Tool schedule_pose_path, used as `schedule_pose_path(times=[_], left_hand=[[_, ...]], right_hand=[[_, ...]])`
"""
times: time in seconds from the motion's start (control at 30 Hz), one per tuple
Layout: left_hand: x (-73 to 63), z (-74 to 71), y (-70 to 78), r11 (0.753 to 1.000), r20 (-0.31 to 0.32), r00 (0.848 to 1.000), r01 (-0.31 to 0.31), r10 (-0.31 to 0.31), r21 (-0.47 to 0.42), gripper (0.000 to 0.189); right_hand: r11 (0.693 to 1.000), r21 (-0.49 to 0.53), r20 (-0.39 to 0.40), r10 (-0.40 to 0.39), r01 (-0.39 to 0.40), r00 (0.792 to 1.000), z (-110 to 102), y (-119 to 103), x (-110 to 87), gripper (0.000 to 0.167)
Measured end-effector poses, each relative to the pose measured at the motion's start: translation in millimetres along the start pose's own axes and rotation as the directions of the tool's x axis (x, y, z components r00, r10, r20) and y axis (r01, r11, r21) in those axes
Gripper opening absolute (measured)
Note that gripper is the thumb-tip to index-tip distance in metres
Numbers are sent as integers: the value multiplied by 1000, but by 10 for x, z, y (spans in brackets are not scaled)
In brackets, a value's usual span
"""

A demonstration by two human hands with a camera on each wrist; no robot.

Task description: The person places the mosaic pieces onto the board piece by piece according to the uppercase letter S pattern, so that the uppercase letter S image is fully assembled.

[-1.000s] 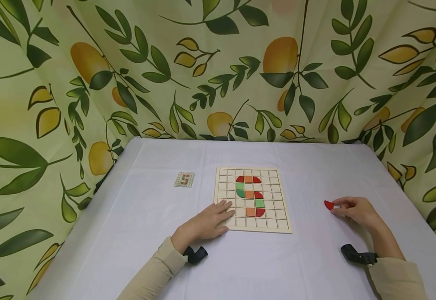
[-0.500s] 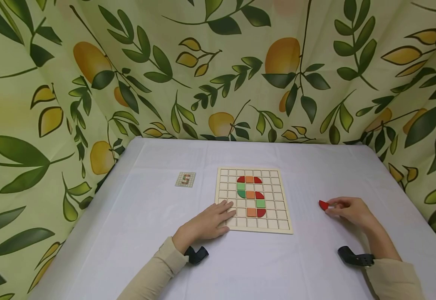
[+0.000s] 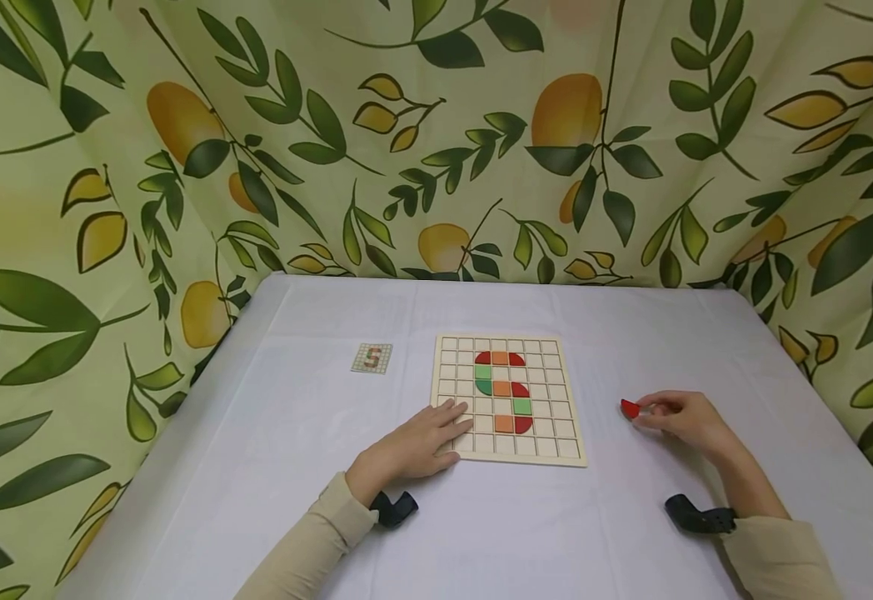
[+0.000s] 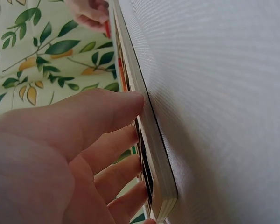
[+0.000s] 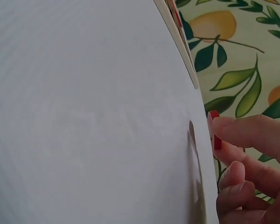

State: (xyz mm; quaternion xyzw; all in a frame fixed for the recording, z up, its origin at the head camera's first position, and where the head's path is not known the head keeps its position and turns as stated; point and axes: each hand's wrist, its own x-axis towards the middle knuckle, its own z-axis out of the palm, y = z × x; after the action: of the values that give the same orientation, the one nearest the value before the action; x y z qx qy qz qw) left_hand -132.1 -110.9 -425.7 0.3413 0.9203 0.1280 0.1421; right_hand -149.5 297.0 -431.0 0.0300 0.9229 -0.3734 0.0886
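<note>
My right hand (image 3: 680, 417) pinches a red quarter-round tile (image 3: 630, 408) between thumb and fingers, to the right of the board and above the cloth. In the right wrist view the same red tile (image 5: 215, 129) shows its edge between the fingertips. The wooden grid board (image 3: 549, 450) carries red, orange and green tiles laid in an S-like shape. My left hand (image 3: 417, 442) rests with spread, straight fingers on the board's lower left corner. Seen from the left wrist, the left thumb (image 4: 126, 102) lies along the board's edge (image 4: 154, 154).
A small card (image 3: 371, 358) printed with an S pattern on a grid lies left of the board. White cloth (image 3: 294, 400) covers the table. Behind and at both sides hangs a leaf-and-fruit patterned curtain (image 3: 466, 183).
My right hand has moved left toward the board, carrying the red tile with it. The left hand stays on the board's corner.
</note>
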Motion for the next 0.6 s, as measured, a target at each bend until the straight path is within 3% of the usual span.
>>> schedule_pose_path(times=[0.6], left_hand=[[4, -4, -5, 1000, -3, 1000, -3, 3, 1, 53]], right_hand=[[999, 34, 49, 13, -14, 999, 196, -237, 32, 39]])
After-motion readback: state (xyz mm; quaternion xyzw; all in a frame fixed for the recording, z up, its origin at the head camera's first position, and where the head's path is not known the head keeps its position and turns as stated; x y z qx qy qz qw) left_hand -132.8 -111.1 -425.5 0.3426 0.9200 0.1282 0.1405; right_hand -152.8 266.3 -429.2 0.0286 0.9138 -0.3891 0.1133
